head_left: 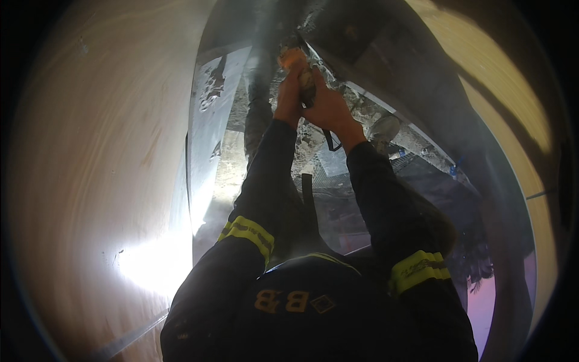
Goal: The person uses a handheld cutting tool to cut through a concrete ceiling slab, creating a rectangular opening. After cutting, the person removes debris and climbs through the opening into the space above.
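Both my arms reach up and away, and my hands meet around a dusty handheld power tool [308,89] with an orange part at its far end. My left hand [289,96] is closed on its left side, close to the orange part. Around its right side and rear wraps my right hand [330,104]. A black cord or strap [330,140] hangs below the right hand. The tool's working end points at a dark, rough edge and is lost in shadow and haze, so its exact kind cannot be told.
A tall wooden panel [102,139] stands at the left, with a bright glare low on it. Beside it are a pale damaged panel [217,108] and a dusty upright pipe or hose [258,90]. A dark slanted beam [416,90] runs along the right. Rubble lies beneath.
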`<act>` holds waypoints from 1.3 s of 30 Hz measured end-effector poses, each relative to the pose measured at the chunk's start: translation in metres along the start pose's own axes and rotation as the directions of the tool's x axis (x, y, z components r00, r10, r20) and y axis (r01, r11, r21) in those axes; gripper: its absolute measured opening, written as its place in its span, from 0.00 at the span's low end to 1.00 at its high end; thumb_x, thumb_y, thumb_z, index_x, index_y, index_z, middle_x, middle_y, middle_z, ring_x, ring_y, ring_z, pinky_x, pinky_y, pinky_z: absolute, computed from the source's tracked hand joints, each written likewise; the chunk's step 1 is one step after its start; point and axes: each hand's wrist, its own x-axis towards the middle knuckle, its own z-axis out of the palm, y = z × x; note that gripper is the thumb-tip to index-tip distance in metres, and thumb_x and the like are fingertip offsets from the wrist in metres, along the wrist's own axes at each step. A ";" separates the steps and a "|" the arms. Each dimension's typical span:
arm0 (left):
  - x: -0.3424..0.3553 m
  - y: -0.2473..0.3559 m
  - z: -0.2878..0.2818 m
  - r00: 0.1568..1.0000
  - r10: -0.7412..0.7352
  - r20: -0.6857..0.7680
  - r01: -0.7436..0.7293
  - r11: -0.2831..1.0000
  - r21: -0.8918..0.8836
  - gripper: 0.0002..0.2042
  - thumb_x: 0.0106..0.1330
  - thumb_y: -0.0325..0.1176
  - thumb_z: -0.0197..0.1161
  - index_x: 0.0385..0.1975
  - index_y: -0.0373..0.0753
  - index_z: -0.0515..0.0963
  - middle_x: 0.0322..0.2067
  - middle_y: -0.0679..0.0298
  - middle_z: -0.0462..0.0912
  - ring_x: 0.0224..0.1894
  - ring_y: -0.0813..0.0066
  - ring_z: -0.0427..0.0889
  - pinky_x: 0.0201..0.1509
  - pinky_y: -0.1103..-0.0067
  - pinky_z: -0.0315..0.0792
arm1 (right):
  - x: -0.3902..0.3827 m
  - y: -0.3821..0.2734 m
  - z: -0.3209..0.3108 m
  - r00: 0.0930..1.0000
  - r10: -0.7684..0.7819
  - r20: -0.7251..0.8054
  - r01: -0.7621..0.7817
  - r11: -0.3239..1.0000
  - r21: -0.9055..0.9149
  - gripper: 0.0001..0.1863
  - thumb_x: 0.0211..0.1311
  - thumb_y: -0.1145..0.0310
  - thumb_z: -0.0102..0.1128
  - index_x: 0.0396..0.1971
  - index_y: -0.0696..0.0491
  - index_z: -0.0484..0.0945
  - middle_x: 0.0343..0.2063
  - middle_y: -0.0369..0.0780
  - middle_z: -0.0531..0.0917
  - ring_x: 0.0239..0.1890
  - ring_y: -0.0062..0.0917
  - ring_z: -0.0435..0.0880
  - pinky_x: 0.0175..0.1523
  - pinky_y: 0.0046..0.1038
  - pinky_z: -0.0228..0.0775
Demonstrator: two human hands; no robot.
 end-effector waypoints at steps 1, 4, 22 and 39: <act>-0.005 0.003 -0.001 1.000 0.008 0.016 -0.008 1.000 -0.007 0.18 0.77 0.46 0.63 0.55 0.38 0.78 0.42 0.64 0.84 0.41 0.74 0.86 0.45 0.76 0.82 | -0.003 -0.001 0.000 1.000 -0.011 0.004 0.011 1.000 0.016 0.57 0.53 0.61 0.71 0.81 0.57 0.49 0.42 0.59 0.89 0.48 0.57 0.89 0.56 0.49 0.81; -0.012 0.009 -0.011 0.995 -0.021 0.095 0.033 0.991 -0.133 0.18 0.77 0.44 0.64 0.54 0.37 0.78 0.42 0.63 0.84 0.42 0.72 0.87 0.45 0.74 0.83 | -0.012 -0.009 -0.001 0.999 -0.039 0.008 0.039 0.998 -0.052 0.57 0.50 0.64 0.69 0.80 0.58 0.49 0.41 0.59 0.88 0.47 0.57 0.89 0.56 0.50 0.81; -0.019 -0.006 -0.008 0.997 0.025 -0.068 -0.025 1.000 -0.002 0.16 0.74 0.43 0.64 0.48 0.35 0.80 0.35 0.62 0.84 0.34 0.71 0.86 0.39 0.75 0.83 | -0.031 0.001 0.020 0.999 -0.013 -0.031 0.016 0.996 0.084 0.57 0.53 0.60 0.70 0.81 0.54 0.48 0.42 0.61 0.88 0.48 0.58 0.89 0.55 0.50 0.81; 0.018 -0.016 0.019 0.999 -0.012 0.046 0.018 0.991 -0.133 0.16 0.73 0.46 0.65 0.48 0.41 0.78 0.34 0.65 0.82 0.34 0.71 0.85 0.39 0.73 0.81 | -0.003 0.009 -0.010 0.985 -0.105 -0.133 0.099 0.994 -0.055 0.44 0.51 0.63 0.69 0.74 0.43 0.69 0.39 0.58 0.89 0.45 0.54 0.89 0.51 0.51 0.81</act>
